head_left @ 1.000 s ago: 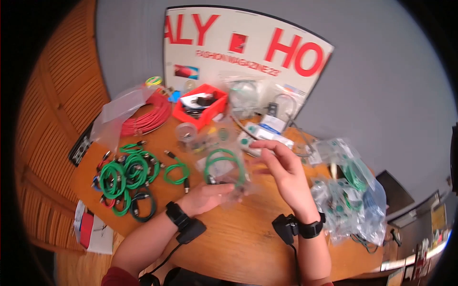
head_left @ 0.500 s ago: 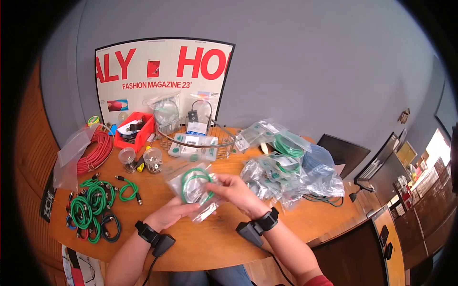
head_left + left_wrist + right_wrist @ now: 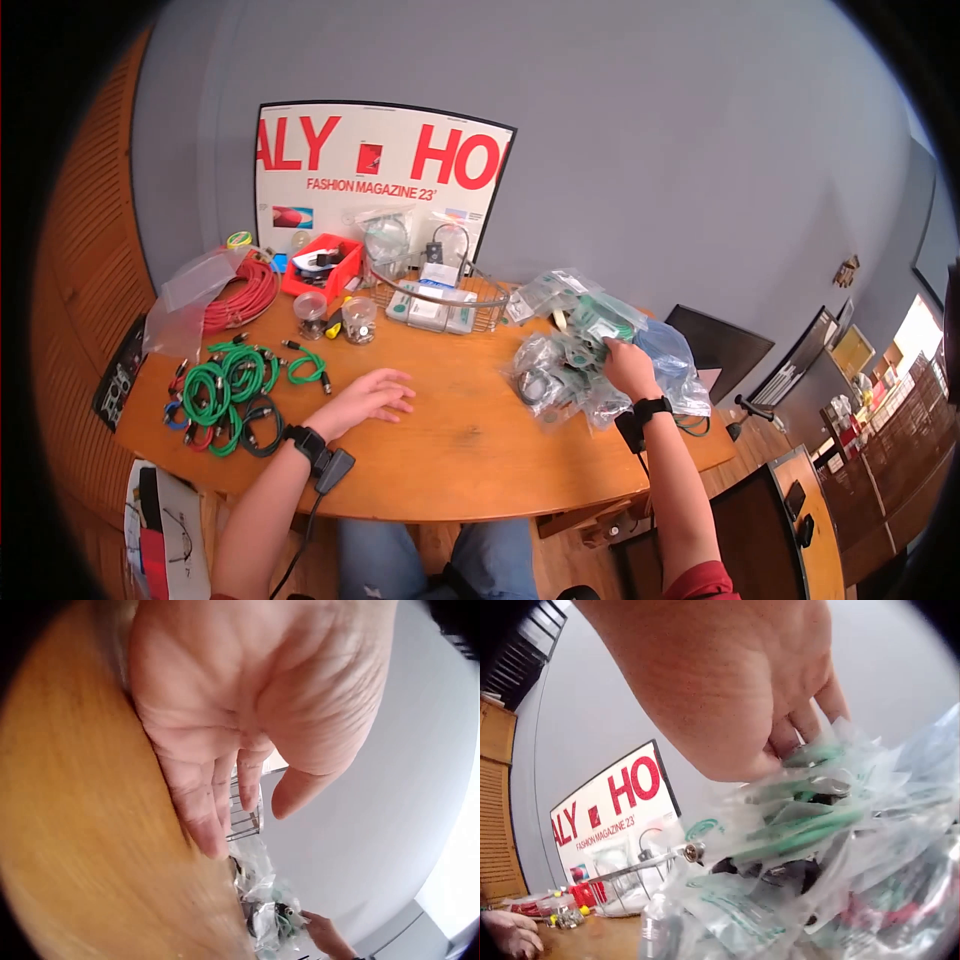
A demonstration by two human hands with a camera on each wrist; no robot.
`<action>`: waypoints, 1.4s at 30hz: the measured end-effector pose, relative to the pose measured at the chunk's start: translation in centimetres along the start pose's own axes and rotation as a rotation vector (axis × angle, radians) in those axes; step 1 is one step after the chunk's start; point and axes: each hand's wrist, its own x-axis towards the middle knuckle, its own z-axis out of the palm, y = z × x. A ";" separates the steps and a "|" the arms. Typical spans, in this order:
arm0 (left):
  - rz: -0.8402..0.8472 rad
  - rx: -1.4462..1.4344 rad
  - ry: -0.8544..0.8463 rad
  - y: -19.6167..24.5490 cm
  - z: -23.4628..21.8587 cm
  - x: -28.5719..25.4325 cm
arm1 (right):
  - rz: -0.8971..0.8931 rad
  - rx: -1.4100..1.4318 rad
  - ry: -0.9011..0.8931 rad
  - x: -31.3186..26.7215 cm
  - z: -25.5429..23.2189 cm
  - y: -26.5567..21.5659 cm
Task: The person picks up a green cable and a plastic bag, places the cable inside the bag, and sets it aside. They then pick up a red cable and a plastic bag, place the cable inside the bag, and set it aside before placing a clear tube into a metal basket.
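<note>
Left hand (image 3: 368, 402), fingers loosely extended, hangs over the surface (image 3: 455, 455); well to its right, the right hand (image 3: 632, 370) pinches plastic bags (image 3: 570, 362) with curled fingers.

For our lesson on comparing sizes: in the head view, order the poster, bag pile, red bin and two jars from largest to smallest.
1. Poster
2. Bag pile
3. Red bin
4. Left jar and right jar: too alike to rank
</note>
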 end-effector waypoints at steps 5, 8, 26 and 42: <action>0.026 0.084 0.079 -0.1 0.0 -0.6 | 0.033 0.097 0.072 -1.6 -0.5 -0.9; 0.054 0.125 0.159 -0.6 0.4 -1.4 | -0.031 0.164 0.208 -3.3 -0.2 -2.0; 0.352 0.094 0.567 -4.2 1.0 -3.8 | 0.221 1.277 0.284 -11.1 7.9 -12.4; 0.527 0.395 0.728 -4.9 0.5 -3.1 | 0.392 1.533 0.422 -10.7 8.2 -11.6</action>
